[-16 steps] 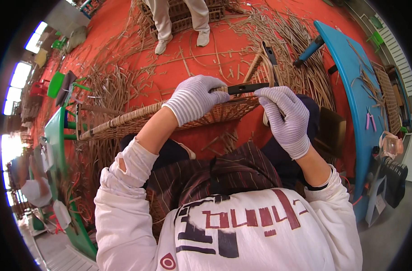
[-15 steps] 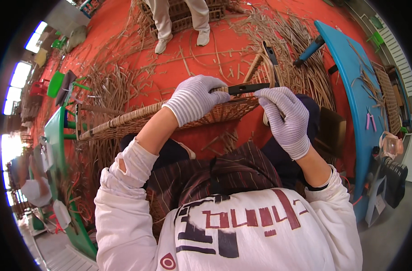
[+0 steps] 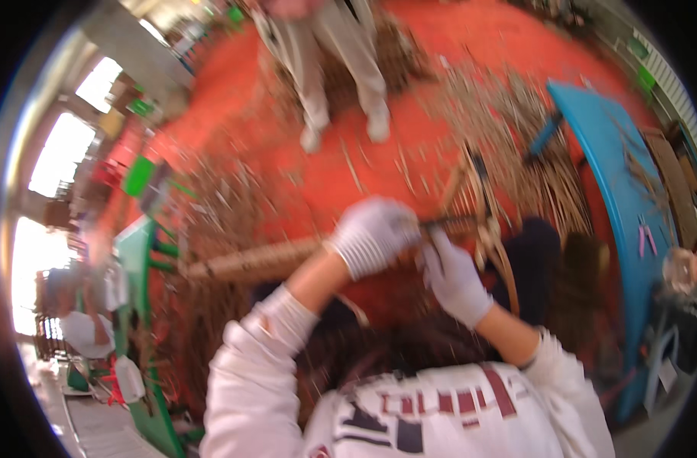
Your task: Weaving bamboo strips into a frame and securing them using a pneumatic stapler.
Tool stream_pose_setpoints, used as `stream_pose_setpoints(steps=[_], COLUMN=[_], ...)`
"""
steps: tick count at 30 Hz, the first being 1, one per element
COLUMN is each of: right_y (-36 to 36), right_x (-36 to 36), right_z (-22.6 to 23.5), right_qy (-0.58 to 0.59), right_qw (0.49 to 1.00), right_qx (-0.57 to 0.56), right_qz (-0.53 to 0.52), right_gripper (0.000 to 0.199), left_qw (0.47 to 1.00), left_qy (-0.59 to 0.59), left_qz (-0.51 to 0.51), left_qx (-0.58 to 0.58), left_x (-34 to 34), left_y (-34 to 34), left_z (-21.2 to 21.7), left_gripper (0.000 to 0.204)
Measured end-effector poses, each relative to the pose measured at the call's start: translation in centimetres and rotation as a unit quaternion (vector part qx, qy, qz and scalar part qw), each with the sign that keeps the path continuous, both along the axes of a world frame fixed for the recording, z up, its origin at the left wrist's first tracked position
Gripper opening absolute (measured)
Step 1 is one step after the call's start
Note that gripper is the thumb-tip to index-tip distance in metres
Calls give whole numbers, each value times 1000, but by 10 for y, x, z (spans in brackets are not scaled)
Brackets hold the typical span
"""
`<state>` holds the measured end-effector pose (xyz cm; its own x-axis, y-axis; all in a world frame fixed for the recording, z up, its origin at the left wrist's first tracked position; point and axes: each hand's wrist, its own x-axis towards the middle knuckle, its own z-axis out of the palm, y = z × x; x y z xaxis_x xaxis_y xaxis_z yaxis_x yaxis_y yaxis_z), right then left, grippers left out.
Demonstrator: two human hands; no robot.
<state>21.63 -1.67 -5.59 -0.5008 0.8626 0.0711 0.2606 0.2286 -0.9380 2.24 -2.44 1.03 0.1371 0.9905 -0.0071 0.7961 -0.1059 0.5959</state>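
One cane frame (image 3: 257,262), centre-left to centre of the view, with dark bar (image 3: 459,223), lay under the left hand (image 3: 379,235), fingers curled over its edge, the right hand (image 3: 451,276) at the bar, finger closure too blurred to tell, and one loose tan strip (image 3: 505,267), centre right, risked snagging the dark trouser leg (image 3: 543,248) should the frame have swung.

Left arm: white sleeve bunched along the forearm, bare stretch below the wrist, reaching forward and inward from the left side of the torso (image 3: 459,416). Left hand (image 3: 375,235): pale striped glove, back uppermost, fingers curled closed; the farther of the two from the torso. Right arm: sleeved likewise, forearm bare, angled inward ahead of the torso. Right hand (image 3: 455,278): pale glove, fingers bent, tips near the left hand; exact grip blurred.
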Motion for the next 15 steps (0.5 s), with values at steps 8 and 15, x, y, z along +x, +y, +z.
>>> stream_pose_setpoints(steps=[8, 15], right_y=[11, 3], right_x=[-5, -3], right_z=[18, 14], right_qy=[123, 134], right_qw=[955, 970], right_qx=[-269, -199], right_qz=[-10, -40], right_gripper=[20, 19], left_qw=[998, 996], left_qy=[52, 70], left_qz=[-11, -28], left_qx=[-34, 48], left_x=[5, 7], left_y=[0, -7], left_z=[12, 6], left_gripper=[32, 30])
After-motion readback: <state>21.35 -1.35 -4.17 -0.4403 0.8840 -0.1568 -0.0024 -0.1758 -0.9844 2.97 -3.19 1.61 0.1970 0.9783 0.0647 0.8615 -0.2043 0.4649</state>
